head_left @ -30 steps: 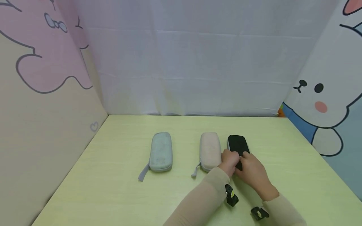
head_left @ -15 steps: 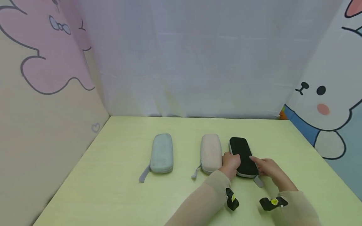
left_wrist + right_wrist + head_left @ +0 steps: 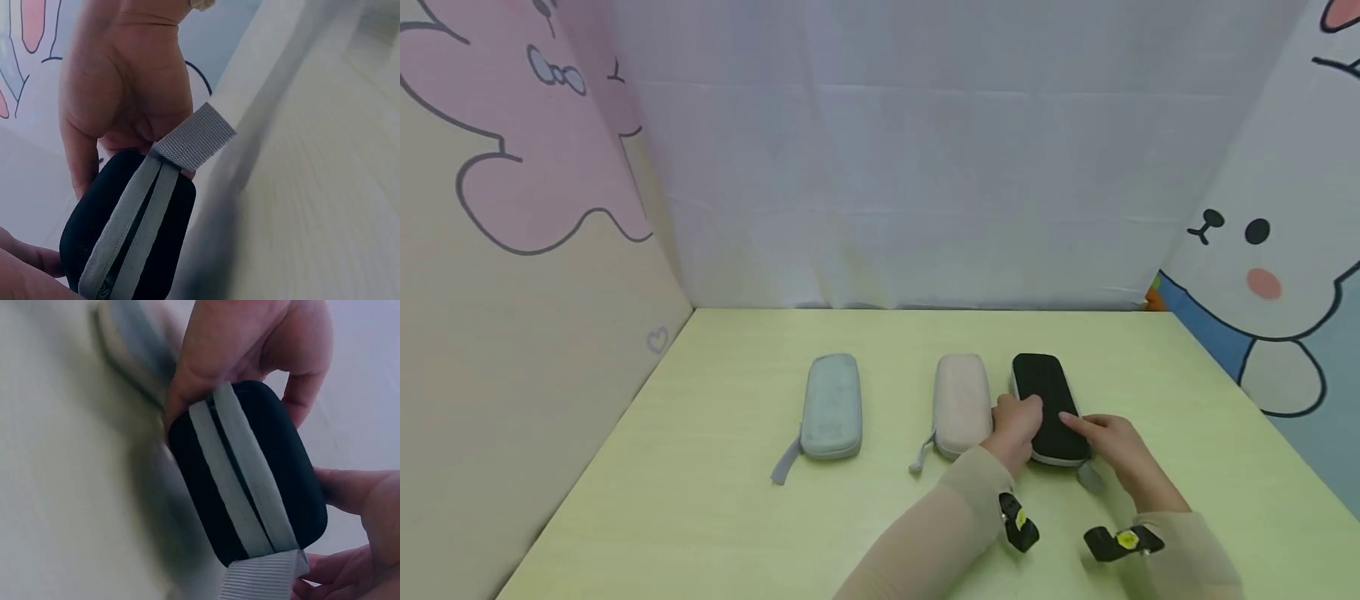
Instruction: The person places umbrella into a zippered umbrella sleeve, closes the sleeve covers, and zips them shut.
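Note:
A black zippered pouch (image 3: 1047, 392) with a pale grey zipper band stands out at the right of the table. Its near end and the zipper (image 3: 240, 469) face the right wrist camera. My left hand (image 3: 1017, 427) grips its left side, thumb on top. On the other side, my right hand (image 3: 1118, 454) pinches it near the front right corner, thumb on top. The ribbed grey pull tab (image 3: 197, 137) hangs from that corner, beside the right hand. In the wrist views the pouch is held close over the table, its blurred shadow below. A cream pouch (image 3: 962, 400) lies right beside the left hand.
A pale blue-green pouch (image 3: 832, 404) with a grey pull tab lies farther left on the light yellow-green table (image 3: 700, 500). A white cloth (image 3: 887, 167) hangs along the back. Walls with cartoon figures (image 3: 1262, 250) flank both sides.
The right hand has moved right, from over the pouch's middle to its right edge, uncovering the black top and pull tab. The left hand keeps its grip; the pouch rises slightly.

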Available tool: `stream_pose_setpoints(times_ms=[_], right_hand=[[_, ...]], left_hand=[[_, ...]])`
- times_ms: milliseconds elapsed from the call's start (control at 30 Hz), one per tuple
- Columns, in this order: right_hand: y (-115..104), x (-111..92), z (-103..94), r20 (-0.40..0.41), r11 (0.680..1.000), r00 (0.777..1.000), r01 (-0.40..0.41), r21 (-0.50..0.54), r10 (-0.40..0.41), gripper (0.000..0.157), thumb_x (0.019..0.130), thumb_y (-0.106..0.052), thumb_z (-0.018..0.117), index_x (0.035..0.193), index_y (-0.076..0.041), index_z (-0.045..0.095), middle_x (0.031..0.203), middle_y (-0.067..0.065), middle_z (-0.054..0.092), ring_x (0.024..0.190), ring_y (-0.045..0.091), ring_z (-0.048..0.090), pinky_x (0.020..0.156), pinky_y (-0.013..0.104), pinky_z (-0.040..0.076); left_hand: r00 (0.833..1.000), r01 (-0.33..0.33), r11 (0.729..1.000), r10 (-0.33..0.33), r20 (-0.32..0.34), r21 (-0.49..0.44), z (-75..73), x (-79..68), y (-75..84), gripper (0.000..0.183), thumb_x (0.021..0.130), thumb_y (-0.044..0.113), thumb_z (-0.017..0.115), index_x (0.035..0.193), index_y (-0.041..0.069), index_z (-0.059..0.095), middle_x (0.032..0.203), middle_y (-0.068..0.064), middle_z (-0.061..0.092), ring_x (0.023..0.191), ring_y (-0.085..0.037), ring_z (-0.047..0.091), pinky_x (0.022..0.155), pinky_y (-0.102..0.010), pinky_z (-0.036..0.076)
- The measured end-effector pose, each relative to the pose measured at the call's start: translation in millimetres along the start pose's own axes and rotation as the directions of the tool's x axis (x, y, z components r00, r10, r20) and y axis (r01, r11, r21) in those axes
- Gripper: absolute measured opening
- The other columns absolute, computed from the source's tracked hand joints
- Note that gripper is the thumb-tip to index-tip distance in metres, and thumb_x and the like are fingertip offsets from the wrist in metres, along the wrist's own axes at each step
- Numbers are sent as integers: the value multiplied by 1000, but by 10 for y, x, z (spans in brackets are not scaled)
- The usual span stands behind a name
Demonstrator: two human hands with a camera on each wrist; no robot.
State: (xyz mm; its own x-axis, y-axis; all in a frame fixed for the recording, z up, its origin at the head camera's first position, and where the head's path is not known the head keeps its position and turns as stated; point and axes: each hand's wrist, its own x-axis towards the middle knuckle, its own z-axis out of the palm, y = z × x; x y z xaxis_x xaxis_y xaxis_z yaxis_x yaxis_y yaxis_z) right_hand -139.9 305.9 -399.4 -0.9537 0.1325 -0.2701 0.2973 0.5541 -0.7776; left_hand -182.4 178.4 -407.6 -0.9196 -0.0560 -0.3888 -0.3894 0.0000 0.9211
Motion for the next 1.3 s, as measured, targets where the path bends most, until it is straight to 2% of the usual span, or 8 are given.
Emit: stream_pose_setpoints(times_ms=[67,233,533,733,867,1000,1200,1300], right_hand=[[-76,-24,-16,-14,1000,1000,14,14,-14,82,92,-51,48,130,19,34,135,37,30,121,46,32,97,56,31],[-248,-117,-45,-48,998,998,47,31,-46,78,93,-51,48,130,17,37,131,34,37,112,41,41,93,55,35],[-413,-354,16,-90,992,990,114,49,-109,75,92,-48,51,133,13,38,127,31,45,113,38,47,93,51,39],[-325,-366,22,-20,913,949,309,267,-315,47,103,-29,34,115,13,50,93,2,58,80,10,55,72,23,48],[-299,-355,73,74,870,916,347,351,-395,39,104,-25,29,103,7,50,86,1,53,74,12,52,67,23,47],[-322,-384,145,67,843,885,412,346,-461,33,104,-24,28,98,4,44,80,3,47,70,15,51,64,25,45],[-365,-413,233,-170,805,802,590,66,-573,27,102,-10,33,83,2,47,69,4,46,60,15,46,53,26,39],[-376,-418,233,-174,812,816,573,109,-552,29,102,-12,33,82,3,48,66,4,45,57,15,44,49,27,39]], left_hand=[[1000,-22,998,23,16,-67,-32,3,66,29,79,12,62,104,-3,58,104,-14,55,96,-28,51,84,-45,43],[990,-43,977,70,123,-207,-165,50,237,17,69,5,65,86,2,63,83,-4,61,76,-17,56,74,-34,47],[945,47,977,24,326,-209,-467,71,244,29,73,29,79,87,6,68,83,-5,68,74,-16,63,75,-32,50],[895,91,918,95,436,-387,-714,85,246,25,77,19,74,94,1,69,91,-12,69,80,-21,66,76,-35,52],[865,71,910,147,479,-408,-815,67,275,26,81,19,70,101,1,68,94,-11,68,82,-21,66,77,-36,52],[848,61,904,177,499,-424,-847,60,287,27,82,18,69,103,1,67,96,-11,68,81,-20,66,77,-36,52],[859,47,905,180,480,-422,-879,51,292,25,81,18,70,99,0,67,93,-11,68,78,-20,66,75,-35,52],[873,20,906,190,448,-422,-883,46,302,25,79,17,71,97,0,68,91,-12,69,77,-20,66,74,-35,53]])
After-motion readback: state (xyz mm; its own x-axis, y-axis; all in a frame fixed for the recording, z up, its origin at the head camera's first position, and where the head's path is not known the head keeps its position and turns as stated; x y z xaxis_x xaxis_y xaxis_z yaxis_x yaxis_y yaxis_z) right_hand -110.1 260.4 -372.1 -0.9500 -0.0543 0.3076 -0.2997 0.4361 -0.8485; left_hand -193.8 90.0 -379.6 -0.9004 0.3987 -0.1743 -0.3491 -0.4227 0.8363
